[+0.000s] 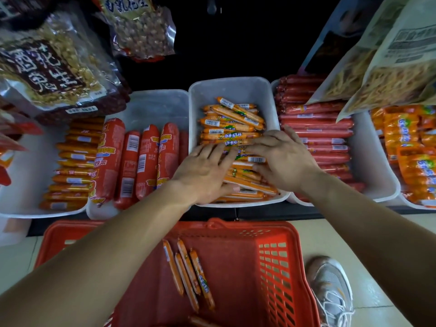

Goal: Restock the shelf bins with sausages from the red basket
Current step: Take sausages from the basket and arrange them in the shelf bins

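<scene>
A white shelf bin [232, 89] in the middle holds a heap of thin orange sausages [230, 123]. My left hand [205, 172] lies flat on the near part of that heap, fingers spread and straight. My right hand [283, 159] rests on the same heap from the right, fingers pointing left across the sausages. Below the shelf, the red basket [271, 267] holds several loose thin orange sausages [188, 272] on its floor. My left forearm crosses over the basket's left side.
Left bins hold thick red sausages [128, 166] and thin orange ones [73, 166]. A right bin holds long red sausages [318, 133]; orange packs [410, 149] sit further right. Snack bags [54, 64] hang above both sides. A sneaker [332, 291] stands right of the basket.
</scene>
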### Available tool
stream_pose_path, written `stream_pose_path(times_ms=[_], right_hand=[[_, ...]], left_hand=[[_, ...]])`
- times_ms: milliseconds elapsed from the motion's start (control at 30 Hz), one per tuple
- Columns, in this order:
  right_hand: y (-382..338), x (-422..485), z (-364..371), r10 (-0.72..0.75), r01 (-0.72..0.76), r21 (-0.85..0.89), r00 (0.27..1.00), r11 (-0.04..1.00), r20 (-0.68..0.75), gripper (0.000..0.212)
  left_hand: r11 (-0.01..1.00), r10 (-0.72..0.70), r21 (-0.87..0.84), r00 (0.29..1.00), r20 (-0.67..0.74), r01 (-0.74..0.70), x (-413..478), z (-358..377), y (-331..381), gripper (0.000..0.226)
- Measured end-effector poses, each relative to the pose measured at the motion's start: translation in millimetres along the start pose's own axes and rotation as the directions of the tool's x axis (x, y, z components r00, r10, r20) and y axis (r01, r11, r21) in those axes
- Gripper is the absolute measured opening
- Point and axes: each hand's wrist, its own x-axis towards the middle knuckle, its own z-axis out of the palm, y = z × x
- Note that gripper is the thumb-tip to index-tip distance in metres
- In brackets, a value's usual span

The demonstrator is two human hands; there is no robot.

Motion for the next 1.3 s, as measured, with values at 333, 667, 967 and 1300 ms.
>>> stream_pose_path(times_ms=[333, 667, 967, 1300], right_hand=[[-5.1, -19.4, -1.6, 0.020, 0.020, -0.160, 0.970, 0.987, 0.244, 0.103], [1.4, 28.0, -2.4, 0.040, 0.031, -0.290, 0.971, 0.956, 0.234, 0.083], [2.6, 9.0, -3.7, -0.003, 0.005, -0.027, 0.996, 1.000, 0.086, 0.051], [-5.3, 2.8, 2.8, 0.069, -0.076, -0.073, 0.994, 0.994, -0.086, 0.038]], left_hand=[[0.992, -0.127, -0.024, 0.992, 0.009, 0.127, 19.4, -5.3, 2.9, 0.096], [0.989, -0.092, 0.120, 0.996, 0.008, 0.091, 6.3, -8.8, -14.6, 0.074], [0.993, -0.007, -0.118, 0.999, -0.032, 0.003, -1.7, -10.7, -19.7, 0.069], [0.992, -0.122, -0.031, 0.991, -0.048, 0.121, 5.0, -0.3, 1.6, 0.059]])
